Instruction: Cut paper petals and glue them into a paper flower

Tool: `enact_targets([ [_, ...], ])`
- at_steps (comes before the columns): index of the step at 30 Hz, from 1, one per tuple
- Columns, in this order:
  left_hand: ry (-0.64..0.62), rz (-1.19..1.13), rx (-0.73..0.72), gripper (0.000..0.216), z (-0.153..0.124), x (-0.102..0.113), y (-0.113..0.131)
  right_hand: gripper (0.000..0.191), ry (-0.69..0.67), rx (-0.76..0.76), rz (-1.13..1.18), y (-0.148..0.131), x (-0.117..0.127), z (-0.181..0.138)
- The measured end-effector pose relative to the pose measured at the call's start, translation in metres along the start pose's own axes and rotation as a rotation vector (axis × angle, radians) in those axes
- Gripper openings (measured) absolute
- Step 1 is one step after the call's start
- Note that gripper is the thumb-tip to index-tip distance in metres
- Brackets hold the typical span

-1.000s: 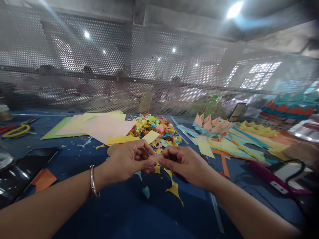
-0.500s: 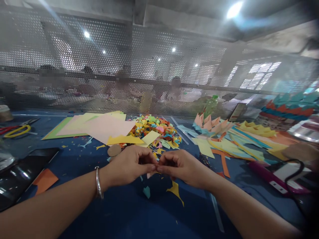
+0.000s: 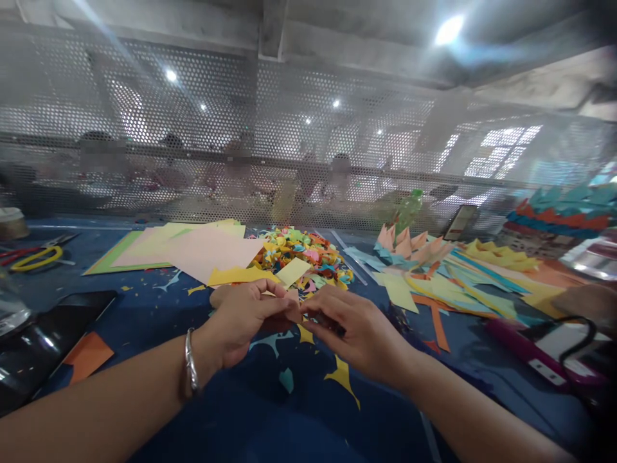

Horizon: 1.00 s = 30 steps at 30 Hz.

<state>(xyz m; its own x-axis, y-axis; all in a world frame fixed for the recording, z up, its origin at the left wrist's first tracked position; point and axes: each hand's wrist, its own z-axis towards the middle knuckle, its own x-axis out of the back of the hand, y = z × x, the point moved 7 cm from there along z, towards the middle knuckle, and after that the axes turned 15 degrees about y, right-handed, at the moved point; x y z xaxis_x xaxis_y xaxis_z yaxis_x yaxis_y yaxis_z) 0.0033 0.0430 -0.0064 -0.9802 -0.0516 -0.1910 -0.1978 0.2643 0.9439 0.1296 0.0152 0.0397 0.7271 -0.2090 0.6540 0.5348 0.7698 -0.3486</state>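
The blue bench (image 3: 308, 431) fills the lower frame; the pale paper sheets (image 3: 207, 251) spread left of centre, and the heap of coloured scraps (image 3: 321, 247) sits just right of them. Mid-frame, the left hand (image 3: 243, 318) has its grip closed on a small pink paper piece (image 3: 292, 306), right of its thumb. The right hand (image 3: 357, 328) curls just beside; I can't tell whether it pinches, nor the piece's long axis.

Blue tabletop (image 3: 241, 431). Far side, left to right: yellow-handled scissors (image 3: 41, 264), stacked paper sheets (image 3: 207, 249), heap of multicoloured scraps (image 3: 308, 247), paper strips (image 3: 456, 296). Near left: black slab (image 3: 53, 341), 1 orange paper piece (image 3: 90, 355). Front centre: 1 teal scrap (image 3: 286, 380), 1 yellow scrap (image 3: 343, 378).
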Motion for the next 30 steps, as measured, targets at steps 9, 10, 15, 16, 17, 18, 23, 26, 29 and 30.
enact_targets([
  [9,-0.038,-0.007,0.009,0.025,-0.002,-0.001,-0.003,0.016,0.031,0.081,-0.012,-0.004,0.001,-0.002],
  [10,-0.054,0.011,-0.001,0.023,-0.002,-0.003,-0.004,0.016,0.046,0.071,0.002,-0.004,0.002,-0.002],
  [15,-0.104,0.096,-0.058,0.016,-0.006,-0.010,-0.003,0.010,0.102,-0.040,0.053,0.002,0.004,0.000],
  [16,-0.106,0.110,-0.063,0.016,-0.007,-0.011,-0.003,0.009,0.106,-0.053,0.058,0.003,0.004,0.000],
  [17,-0.111,0.128,-0.065,0.015,-0.008,-0.012,-0.002,0.008,0.108,-0.062,0.063,0.004,0.004,0.000],
  [18,-0.115,0.145,-0.065,0.014,-0.009,-0.013,-0.002,0.008,0.109,-0.067,0.068,0.005,0.004,0.001],
  [23,-0.114,0.177,-0.050,0.012,-0.012,-0.015,-0.003,0.005,0.090,-0.137,0.081,0.009,0.002,0.002],
  [26,-0.111,0.186,-0.072,0.015,-0.011,-0.015,-0.004,0.004,0.096,-0.182,0.104,0.010,0.002,0.001],
  [29,-0.126,0.184,-0.094,0.016,-0.010,-0.015,-0.005,0.004,0.113,-0.199,0.120,0.010,0.002,0.000],
  [30,-0.133,0.181,-0.102,0.015,-0.010,-0.016,-0.005,0.005,0.114,-0.202,0.124,0.010,0.002,0.000],
])
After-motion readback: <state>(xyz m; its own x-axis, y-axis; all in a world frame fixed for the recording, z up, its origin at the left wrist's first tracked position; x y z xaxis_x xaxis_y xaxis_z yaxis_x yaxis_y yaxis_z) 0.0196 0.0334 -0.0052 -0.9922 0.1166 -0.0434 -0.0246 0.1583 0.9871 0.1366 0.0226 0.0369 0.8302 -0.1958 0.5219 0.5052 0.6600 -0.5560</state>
